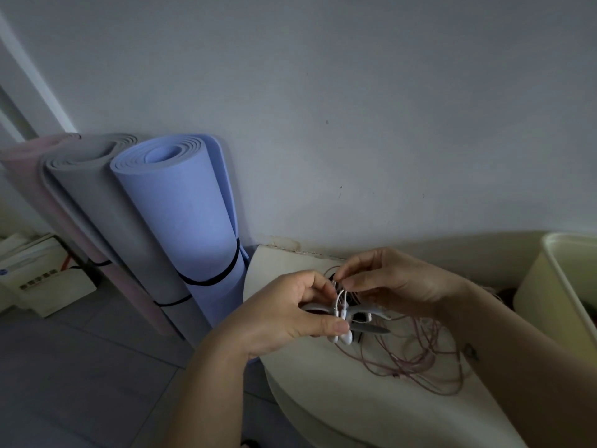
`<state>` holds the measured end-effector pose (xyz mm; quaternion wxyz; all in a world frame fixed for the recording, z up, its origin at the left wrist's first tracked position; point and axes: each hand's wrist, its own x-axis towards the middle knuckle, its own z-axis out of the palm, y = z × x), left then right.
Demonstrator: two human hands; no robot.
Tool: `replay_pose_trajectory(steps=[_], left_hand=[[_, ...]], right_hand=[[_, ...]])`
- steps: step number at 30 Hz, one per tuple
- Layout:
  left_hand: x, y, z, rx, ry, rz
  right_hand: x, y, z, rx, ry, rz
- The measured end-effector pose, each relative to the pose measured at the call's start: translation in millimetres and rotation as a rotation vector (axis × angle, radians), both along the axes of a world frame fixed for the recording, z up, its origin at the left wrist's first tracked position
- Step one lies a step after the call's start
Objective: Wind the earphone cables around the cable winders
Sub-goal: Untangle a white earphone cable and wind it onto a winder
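My left hand (292, 313) grips a white cable winder (371, 310) with white earphones (342, 337) on it; the two earbuds hang below my thumb. My right hand (391, 279) pinches the white cable (340, 295) just above the winder, between thumb and forefinger. Both hands hover over a cream table (310, 383). A loose tangle of pink earphone cable (420, 360) lies on the table under and to the right of my hands. A dark winder part shows behind the white one, mostly hidden.
A pale yellow bin (555, 286) stands at the right on the table edge. Three rolled mats, blue (181, 215), grey (106, 202) and pink, lean against the wall at left. Boxes (38, 276) sit on the floor far left. The wall is close behind the table.
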<state>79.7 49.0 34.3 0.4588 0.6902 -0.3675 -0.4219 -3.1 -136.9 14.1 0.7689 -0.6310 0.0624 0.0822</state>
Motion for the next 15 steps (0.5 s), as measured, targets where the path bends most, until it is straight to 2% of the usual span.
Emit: replay_pose_trajectory(steps=[3,15], left_hand=[[0,1,0,-0.03,-0.023,0.002],[0,1,-2,-0.141,-0.005,0.0]], right_hand=[[0,-3,0,-0.038,0.011,0.088],[-1,3,8,-0.204,0.028,0.078]])
